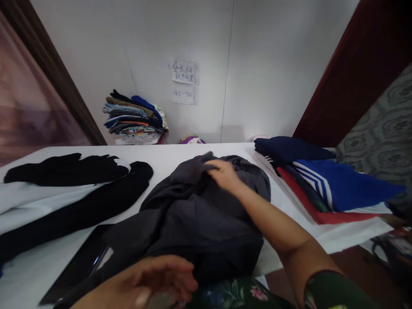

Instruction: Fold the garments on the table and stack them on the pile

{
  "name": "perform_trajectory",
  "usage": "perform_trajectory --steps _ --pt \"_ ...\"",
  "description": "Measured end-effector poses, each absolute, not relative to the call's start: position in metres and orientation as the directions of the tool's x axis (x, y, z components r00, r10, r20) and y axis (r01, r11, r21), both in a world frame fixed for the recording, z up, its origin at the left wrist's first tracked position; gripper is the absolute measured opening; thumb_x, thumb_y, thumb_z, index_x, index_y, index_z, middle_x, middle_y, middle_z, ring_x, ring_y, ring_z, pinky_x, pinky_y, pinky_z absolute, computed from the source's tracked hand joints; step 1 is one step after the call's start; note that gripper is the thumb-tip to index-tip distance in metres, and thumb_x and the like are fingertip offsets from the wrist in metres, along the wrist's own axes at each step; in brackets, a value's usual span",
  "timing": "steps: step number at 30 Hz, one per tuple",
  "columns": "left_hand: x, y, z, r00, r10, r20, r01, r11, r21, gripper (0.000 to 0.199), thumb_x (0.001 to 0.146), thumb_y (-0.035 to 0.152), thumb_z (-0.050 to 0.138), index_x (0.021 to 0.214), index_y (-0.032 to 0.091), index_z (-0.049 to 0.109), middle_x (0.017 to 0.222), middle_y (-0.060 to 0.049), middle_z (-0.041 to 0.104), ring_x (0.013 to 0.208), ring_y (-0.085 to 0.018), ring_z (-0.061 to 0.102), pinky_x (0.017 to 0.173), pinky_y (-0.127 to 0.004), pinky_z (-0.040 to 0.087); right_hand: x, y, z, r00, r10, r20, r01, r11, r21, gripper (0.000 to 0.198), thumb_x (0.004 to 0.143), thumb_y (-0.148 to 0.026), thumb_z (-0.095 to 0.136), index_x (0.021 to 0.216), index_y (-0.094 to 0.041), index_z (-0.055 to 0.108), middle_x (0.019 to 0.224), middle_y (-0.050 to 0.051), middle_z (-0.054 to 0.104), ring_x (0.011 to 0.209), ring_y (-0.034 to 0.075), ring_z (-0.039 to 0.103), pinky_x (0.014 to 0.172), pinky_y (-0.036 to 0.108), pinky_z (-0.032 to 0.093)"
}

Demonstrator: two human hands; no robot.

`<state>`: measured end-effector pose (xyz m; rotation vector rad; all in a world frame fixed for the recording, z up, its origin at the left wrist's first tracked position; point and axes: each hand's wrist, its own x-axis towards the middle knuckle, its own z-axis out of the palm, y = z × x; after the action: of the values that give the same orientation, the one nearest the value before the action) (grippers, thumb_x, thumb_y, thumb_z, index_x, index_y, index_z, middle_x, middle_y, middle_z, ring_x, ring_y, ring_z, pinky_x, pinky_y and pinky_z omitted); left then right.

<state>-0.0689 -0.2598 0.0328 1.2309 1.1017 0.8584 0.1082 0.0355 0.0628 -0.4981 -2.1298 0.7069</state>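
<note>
A dark grey garment [193,219], crumpled and spread out, lies on the white table in front of me. My right hand [225,174] reaches across to its far side, fingers closed on a bunched fold of the cloth. Near the bottom edge, my left hand [154,279] hovers over the near side of the garment. Its fingers are loosely curved and apart from the thumb, with nothing seen in them. A glossy black flat panel [82,262] shows at the left, partly covered by the garment.
Black and white clothes [96,206] lie along the left of the white table [167,161]. Folded garments, with a blue striped one [350,184] on top, sit at the right. A tall clothes stack [135,118] stands at the back wall, below and left of paper signs [185,81].
</note>
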Motion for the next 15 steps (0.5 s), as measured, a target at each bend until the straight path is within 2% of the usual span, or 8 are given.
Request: perform_trajectory --steps 2,3,4,6,9,12,13,15 --pt "-0.071 -0.238 0.053 0.316 0.931 -0.181 -0.002 0.191 0.982 0.054 0.062 0.076 0.059 0.107 0.049 0.068 0.092 -0.002 0.073 0.081 -0.031 0.069 0.074 -0.052 0.055 0.083 -0.011 0.058 -0.824 0.255 0.506 -0.149 0.764 -0.628 0.024 0.09 -0.022 0.053 0.11 -0.023 0.068 0.112 0.0 0.07 0.105 0.013 0.064 0.093 0.025 0.048" --pt "-0.073 -0.228 0.064 0.268 0.948 -0.171 -0.016 0.182 0.983 0.054 0.059 0.079 0.058 0.102 0.05 0.07 0.085 -0.002 0.074 0.076 -0.032 0.069 0.073 -0.053 0.054 0.077 -0.031 0.055 -0.904 0.023 0.427 -0.266 0.75 -0.605 0.028 0.09 -0.025 0.056 0.116 -0.024 0.065 0.12 0.0 0.067 0.112 0.013 0.061 0.095 0.022 0.046" --pt "-0.074 -0.219 0.075 0.16 0.976 -0.15 -0.007 0.153 0.988 0.051 0.059 0.079 0.058 0.097 0.048 0.072 0.08 -0.003 0.074 0.073 -0.031 0.069 0.073 -0.053 0.054 0.077 -0.047 0.052 -0.918 -0.116 0.379 -0.336 0.735 -0.589 0.03 0.089 -0.027 0.058 0.119 -0.023 0.063 0.127 0.001 0.063 0.118 0.013 0.057 0.097 0.021 0.045" --pt "-0.08 -0.2 0.092 -0.116 0.989 -0.091 0.083 0.101 0.991 0.043 0.062 0.072 0.063 0.089 0.041 0.075 0.079 -0.004 0.074 0.073 -0.028 0.069 0.076 -0.049 0.054 0.093 -0.059 0.05 -0.908 -0.169 0.385 -0.374 0.743 -0.556 0.034 0.091 -0.031 0.056 0.124 -0.021 0.06 0.135 0.005 0.058 0.124 0.015 0.053 0.101 0.024 0.043" --pt "-0.095 -0.16 0.101 -0.355 0.935 -0.008 0.25 0.103 0.963 0.041 0.063 0.062 0.068 0.089 0.029 0.073 0.089 -0.006 0.075 0.08 -0.025 0.07 0.083 -0.043 0.055 0.142 -0.026 0.054 -0.84 0.2 0.504 -0.162 0.794 -0.586 0.03 0.093 -0.034 0.051 0.119 -0.023 0.063 0.122 0.005 0.066 0.115 0.016 0.059 0.102 0.032 0.045" --pt "-0.112 -0.106 0.092 -0.346 0.934 0.088 0.437 0.078 0.896 0.039 0.069 0.055 0.063 0.092 0.023 0.069 0.093 -0.006 0.074 0.084 -0.023 0.069 0.084 -0.038 0.054 0.203 0.039 0.05 -0.514 0.688 0.512 0.252 0.692 -0.677 0.025 0.088 -0.038 0.054 0.104 -0.025 0.069 0.109 0.006 0.07 0.108 0.023 0.062 0.1 0.041 0.046" --pt "-0.117 -0.086 0.087 -0.322 0.94 0.111 0.513 0.075 0.855 0.036 0.073 0.052 0.06 0.092 0.022 0.069 0.094 -0.005 0.074 0.086 -0.023 0.069 0.085 -0.037 0.053 0.224 0.061 0.044 -0.367 0.792 0.488 0.363 0.605 -0.709 0.024 0.086 -0.039 0.054 0.1 -0.026 0.069 0.106 0.006 0.071 0.109 0.025 0.061 0.101 0.043 0.044" --pt "-0.123 -0.046 0.075 -0.283 0.946 0.161 0.715 0.096 0.692 0.031 0.08 0.043 0.053 0.093 0.02 0.069 0.097 -0.005 0.073 0.093 -0.022 0.067 0.088 -0.033 0.051 0.263 0.096 0.029 -0.226 0.865 0.448 0.46 0.5 -0.734 0.023 0.082 -0.036 0.056 0.097 -0.025 0.068 0.106 0.01 0.07 0.112 0.032 0.057 0.103 0.051 0.038"
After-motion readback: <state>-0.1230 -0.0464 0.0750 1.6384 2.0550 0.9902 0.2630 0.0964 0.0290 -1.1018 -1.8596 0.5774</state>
